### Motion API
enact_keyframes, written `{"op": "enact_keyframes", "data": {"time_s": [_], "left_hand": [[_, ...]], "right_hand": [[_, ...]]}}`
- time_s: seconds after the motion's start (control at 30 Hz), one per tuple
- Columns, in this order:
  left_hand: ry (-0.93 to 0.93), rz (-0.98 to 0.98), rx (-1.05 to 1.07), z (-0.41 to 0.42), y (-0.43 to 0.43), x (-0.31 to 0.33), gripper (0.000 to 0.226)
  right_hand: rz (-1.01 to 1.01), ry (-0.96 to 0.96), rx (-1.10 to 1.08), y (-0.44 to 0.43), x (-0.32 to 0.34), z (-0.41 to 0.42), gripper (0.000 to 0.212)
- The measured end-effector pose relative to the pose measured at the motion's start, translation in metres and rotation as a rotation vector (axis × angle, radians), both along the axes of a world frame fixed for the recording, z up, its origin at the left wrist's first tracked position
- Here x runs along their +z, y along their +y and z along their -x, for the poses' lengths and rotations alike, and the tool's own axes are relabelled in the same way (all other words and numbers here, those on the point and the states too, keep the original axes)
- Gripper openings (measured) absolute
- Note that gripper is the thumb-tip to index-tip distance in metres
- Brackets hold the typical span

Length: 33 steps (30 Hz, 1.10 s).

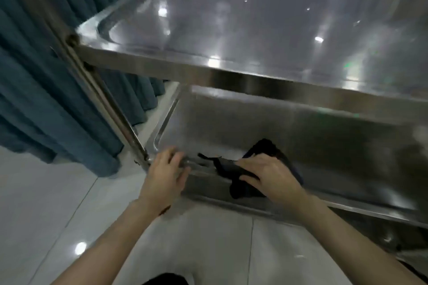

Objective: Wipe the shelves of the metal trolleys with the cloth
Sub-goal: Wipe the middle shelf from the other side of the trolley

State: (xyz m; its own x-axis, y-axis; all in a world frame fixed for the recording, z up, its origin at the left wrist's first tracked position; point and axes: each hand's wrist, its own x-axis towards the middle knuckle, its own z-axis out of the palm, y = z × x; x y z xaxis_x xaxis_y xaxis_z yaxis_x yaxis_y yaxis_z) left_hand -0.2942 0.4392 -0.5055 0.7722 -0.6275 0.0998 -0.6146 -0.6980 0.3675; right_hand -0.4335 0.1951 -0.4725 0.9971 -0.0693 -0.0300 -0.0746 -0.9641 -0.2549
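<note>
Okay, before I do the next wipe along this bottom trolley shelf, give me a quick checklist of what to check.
1. Cloth on the lower shelf: ok, it lies at the front edge.
2. Cloth spread flat: not ok, it is bunched and part hangs over the front rim.
3. Right hand on the cloth: ok; gripping or only pressing, cannot tell.
4. Left hand steadying: ok, fingers touch the front rim beside the corner post.
5. Shelf to the right of the cloth free of things: cannot tell, that part is dim and blurred.
</note>
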Motion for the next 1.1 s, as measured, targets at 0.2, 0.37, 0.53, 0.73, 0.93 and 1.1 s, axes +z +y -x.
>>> {"op": "enact_keyframes", "data": {"time_s": [0.2, 0.37, 0.53, 0.73, 0.93, 1.1], "left_hand": [[-0.179, 0.123, 0.006, -0.045, -0.009, -0.027, 0.043], [-0.187, -0.046, -0.018, -0.069, -0.018, -0.014, 0.061], [-0.203, -0.075, -0.032, -0.072, -0.025, -0.021, 0.077], [-0.142, 0.002, -0.029, -0.076, -0.023, -0.026, 0.061], [-0.164, 0.035, -0.018, -0.08, -0.024, -0.031, 0.063], [-0.151, 0.114, 0.008, -0.081, -0.027, -0.032, 0.059]], "right_hand": [[-0.052, -0.137, 0.026, -0.001, -0.045, 0.022, 0.054], [-0.07, -0.267, -0.332, -0.022, -0.038, 0.026, 0.052], [0.21, -0.065, -0.119, -0.003, -0.05, 0.018, 0.058], [0.096, 0.06, -0.136, -0.02, -0.056, -0.075, 0.06], [0.107, 0.103, -0.436, -0.065, -0.048, -0.172, 0.056], [0.109, 0.084, -0.042, -0.022, -0.058, -0.103, 0.053]]}}
